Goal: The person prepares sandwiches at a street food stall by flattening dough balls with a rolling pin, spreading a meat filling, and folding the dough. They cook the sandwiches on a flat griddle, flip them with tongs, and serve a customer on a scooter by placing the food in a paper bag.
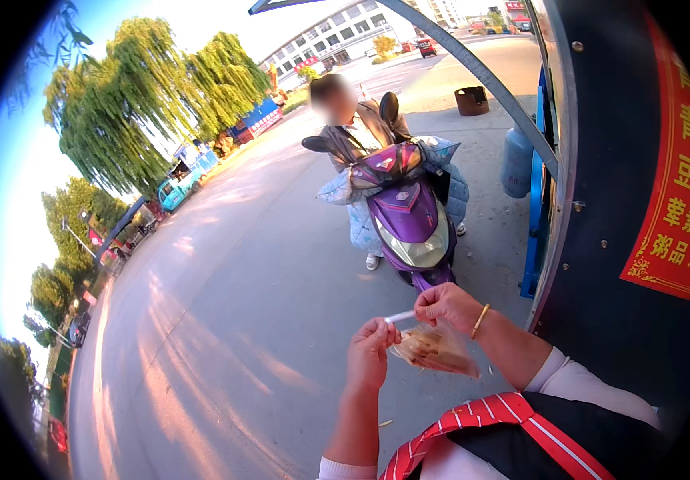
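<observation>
Both of my hands grip the gathered top of a clear plastic bag (432, 351) with brownish-yellow food inside. My left hand (372, 351) pinches one end of the twisted white plastic neck (400, 316). At its other end, my right hand (448, 305) pinches the plastic, a gold-coloured bracelet (480, 321) on that wrist. The bag hangs below my hands, above the pavement. What exactly the food is cannot be made out through the plastic. Just beyond my hands stands a purple electric scooter (412, 219) with quilted light-blue handlebar covers (364, 225).
A person (375, 123) in a brown jacket is behind the scooter's handlebars. To my right rises a dark stall panel (597, 198) with a red printed banner (675, 240). A gas cylinder (517, 162) stands by its metal frame (483, 72). A rusty metal drum (471, 101) is farther off.
</observation>
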